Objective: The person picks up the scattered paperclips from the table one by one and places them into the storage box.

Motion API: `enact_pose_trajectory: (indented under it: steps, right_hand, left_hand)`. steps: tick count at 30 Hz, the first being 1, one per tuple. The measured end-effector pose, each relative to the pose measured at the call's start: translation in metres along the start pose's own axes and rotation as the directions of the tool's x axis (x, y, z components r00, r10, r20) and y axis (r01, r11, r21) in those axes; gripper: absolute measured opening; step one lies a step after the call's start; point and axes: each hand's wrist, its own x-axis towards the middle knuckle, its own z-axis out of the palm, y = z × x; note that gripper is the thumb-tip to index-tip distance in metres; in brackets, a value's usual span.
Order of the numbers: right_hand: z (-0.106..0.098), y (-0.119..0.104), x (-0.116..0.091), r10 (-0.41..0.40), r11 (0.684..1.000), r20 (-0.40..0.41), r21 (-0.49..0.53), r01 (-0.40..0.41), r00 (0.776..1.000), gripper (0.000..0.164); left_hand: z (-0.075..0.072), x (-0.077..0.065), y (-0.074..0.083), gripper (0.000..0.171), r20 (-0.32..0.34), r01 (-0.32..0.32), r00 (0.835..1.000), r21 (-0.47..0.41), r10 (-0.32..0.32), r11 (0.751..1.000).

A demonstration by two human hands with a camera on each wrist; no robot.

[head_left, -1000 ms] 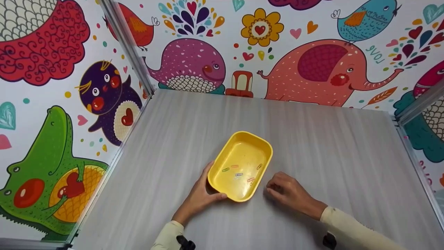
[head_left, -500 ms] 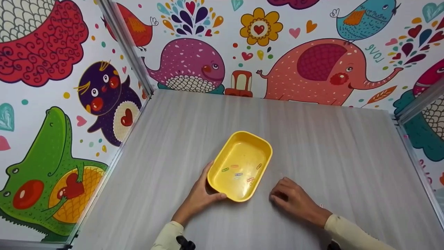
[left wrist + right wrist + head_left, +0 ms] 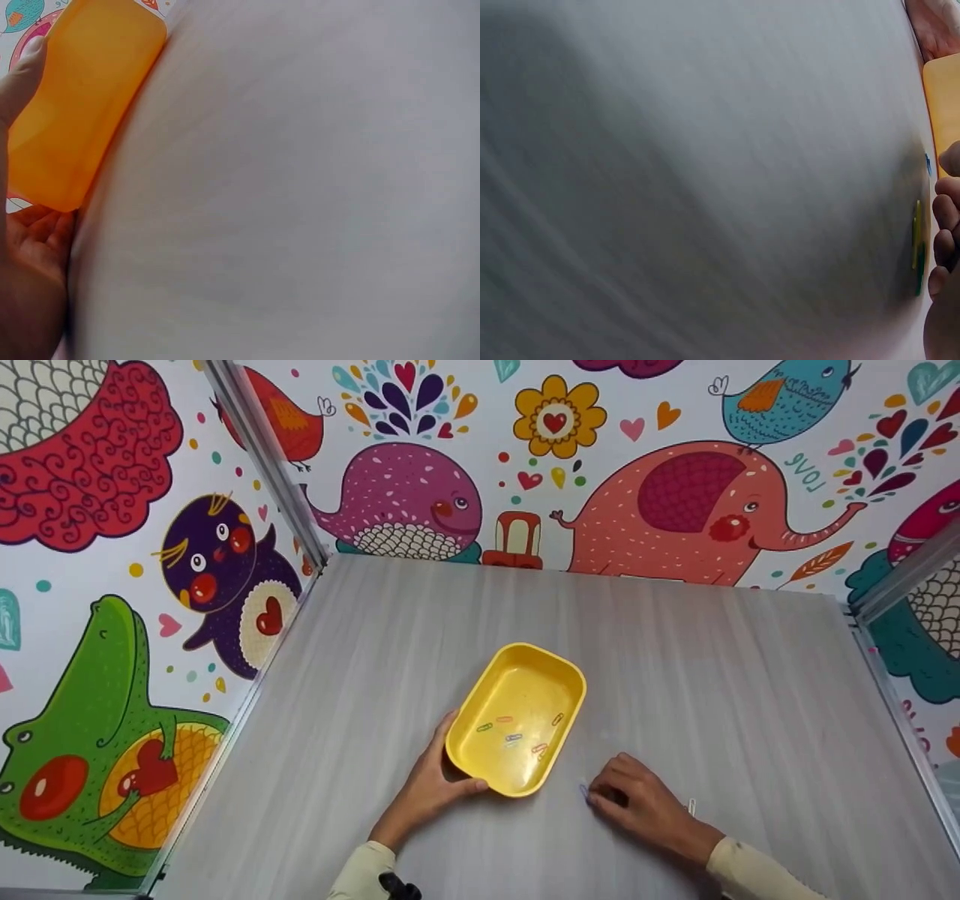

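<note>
A yellow plastic tray (image 3: 525,667) with several coloured paper clips (image 3: 514,737) inside is gripped at its near left corner by my left hand (image 3: 424,791). The thumb lies over the near rim, the fingers along the left side. My right hand (image 3: 637,802) rests on the table right of the tray, fingers curled. A blue paper clip (image 3: 583,791) shows right at its thumb and index fingertips; I cannot tell whether they pinch it. In the right wrist view, a yellow paper clip (image 3: 917,232) and a green paper clip (image 3: 921,270) lie close to the curled fingers (image 3: 946,213).
A white paper clip (image 3: 691,808) lies on the grey table (image 3: 675,660) beside the right wrist. Walls with printed cartoon animals stand behind and at the sides, joined by metal posts (image 3: 266,465).
My right hand has shifted right and slightly toward me. The blue paper clip at its fingertips and the white one by the wrist have come into sight. The left hand and tray stay put.
</note>
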Motion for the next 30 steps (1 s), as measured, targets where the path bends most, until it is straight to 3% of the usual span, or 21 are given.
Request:
enact_pose_trajectory:
  steps: [8, 14, 23, 30]
  right_hand:
    - [0.004, -0.002, -0.006, -0.008, 0.994, 0.002, -0.106, 0.008, 1.000, 0.021]
    - [0.009, -0.005, -0.007, -0.001, 0.988, -0.044, -0.154, -0.006, 0.999, 0.020]
    - [0.013, -0.008, 0.000, 0.050, 0.980, -0.110, -0.188, -0.070, 0.993, 0.021]
    - [0.011, -0.010, 0.004, 0.100, 0.980, -0.076, -0.165, -0.111, 0.992, 0.021]
  left_hand:
    - [-0.001, -0.001, 0.000, 0.121, 0.000, -0.013, 1.000, 0.013, 0.013, 1.000]
    - [-0.001, 0.001, -0.001, 0.120, 0.004, -0.025, 1.000, 0.019, 0.025, 0.999]
    - [0.000, 0.001, 0.002, 0.120, 0.001, 0.010, 1.000, 0.006, -0.010, 1.000]
    - [-0.001, 0.001, 0.001, 0.119, 0.005, -0.014, 1.000, 0.007, 0.014, 1.000]
